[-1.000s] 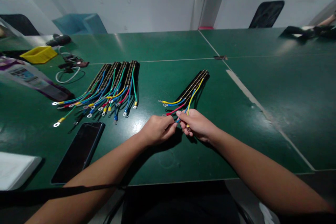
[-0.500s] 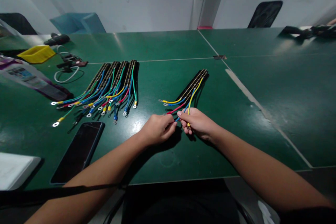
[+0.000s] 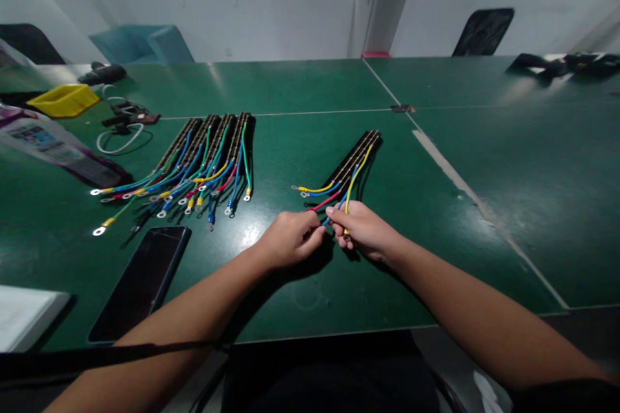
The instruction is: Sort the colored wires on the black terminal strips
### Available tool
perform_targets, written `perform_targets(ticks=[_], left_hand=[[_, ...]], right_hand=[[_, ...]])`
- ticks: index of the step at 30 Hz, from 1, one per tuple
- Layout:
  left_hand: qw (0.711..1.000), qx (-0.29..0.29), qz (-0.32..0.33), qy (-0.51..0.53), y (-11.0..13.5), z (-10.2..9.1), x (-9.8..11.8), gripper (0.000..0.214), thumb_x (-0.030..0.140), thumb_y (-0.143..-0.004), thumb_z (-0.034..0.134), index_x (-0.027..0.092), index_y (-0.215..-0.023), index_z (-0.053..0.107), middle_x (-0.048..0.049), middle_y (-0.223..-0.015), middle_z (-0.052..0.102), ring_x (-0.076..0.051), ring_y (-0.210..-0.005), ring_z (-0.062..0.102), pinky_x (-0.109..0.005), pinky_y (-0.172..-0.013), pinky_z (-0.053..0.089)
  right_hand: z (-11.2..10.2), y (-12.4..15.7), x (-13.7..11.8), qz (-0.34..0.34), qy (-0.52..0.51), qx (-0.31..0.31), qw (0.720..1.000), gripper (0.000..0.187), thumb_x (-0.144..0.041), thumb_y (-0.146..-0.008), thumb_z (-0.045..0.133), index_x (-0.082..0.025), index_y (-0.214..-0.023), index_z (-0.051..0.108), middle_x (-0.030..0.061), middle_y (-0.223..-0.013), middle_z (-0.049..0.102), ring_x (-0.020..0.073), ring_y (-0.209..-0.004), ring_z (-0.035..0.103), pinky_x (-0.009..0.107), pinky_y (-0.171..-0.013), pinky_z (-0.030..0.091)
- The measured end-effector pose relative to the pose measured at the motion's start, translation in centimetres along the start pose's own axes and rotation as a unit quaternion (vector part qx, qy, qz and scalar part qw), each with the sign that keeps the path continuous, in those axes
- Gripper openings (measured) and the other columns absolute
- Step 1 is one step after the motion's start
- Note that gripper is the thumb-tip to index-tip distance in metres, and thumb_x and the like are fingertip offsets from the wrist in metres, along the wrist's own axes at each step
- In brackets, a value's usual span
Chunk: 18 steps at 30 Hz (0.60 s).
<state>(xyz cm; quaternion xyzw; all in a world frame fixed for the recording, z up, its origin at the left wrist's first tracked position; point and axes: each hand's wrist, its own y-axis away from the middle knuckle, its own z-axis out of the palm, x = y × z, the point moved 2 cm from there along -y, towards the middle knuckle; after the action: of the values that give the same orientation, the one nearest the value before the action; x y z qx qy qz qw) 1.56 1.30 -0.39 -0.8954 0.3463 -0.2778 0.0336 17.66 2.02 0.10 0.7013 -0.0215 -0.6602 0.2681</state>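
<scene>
A black terminal strip (image 3: 351,160) lies slanted on the green table, with yellow, blue and red wires fixed along it. My left hand (image 3: 295,237) pinches the end of a blue wire (image 3: 342,201); the tip is hidden by the fingers. Closed around that same wire, nearer the strip, is my right hand (image 3: 365,227). A yellow wire (image 3: 356,174) runs down across the right hand's fingers, its lug showing below them. Beside the left hand a red wire (image 3: 324,201) reaches toward the knuckles. Two more ring-lugged wires spread left from the strip.
Several wired terminal strips (image 3: 213,142) lie side by side at left. Nearer me are a phone (image 3: 140,284) and a white box (image 3: 31,310). A plastic packet (image 3: 58,145), a yellow tray (image 3: 65,100) and a cable (image 3: 121,139) sit far left on the green table (image 3: 484,142).
Both hands keep their hold on the blue wire with hardly any movement. The whole view has shifted slightly.
</scene>
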Motion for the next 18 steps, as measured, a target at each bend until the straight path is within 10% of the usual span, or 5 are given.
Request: perform_targets(ticks=[18], left_hand=[[1.000,-0.003,0.012,0.021,-0.14,0.05,0.27,0.023,0.032,-0.087,0.048,0.015,-0.071,0.052,0.0032,-0.056,0.052,-0.008,-0.048,0.044,-0.020,-0.050,0.027]], right_hand=[[-0.23,-0.31,0.51,0.001,0.032,0.009,0.999,0.042,-0.034,-0.092,0.046,-0.015,-0.055,0.049,-0.0006,-0.036,0.049,0.0057,-0.029,0.042,0.014,-0.030,0.029]])
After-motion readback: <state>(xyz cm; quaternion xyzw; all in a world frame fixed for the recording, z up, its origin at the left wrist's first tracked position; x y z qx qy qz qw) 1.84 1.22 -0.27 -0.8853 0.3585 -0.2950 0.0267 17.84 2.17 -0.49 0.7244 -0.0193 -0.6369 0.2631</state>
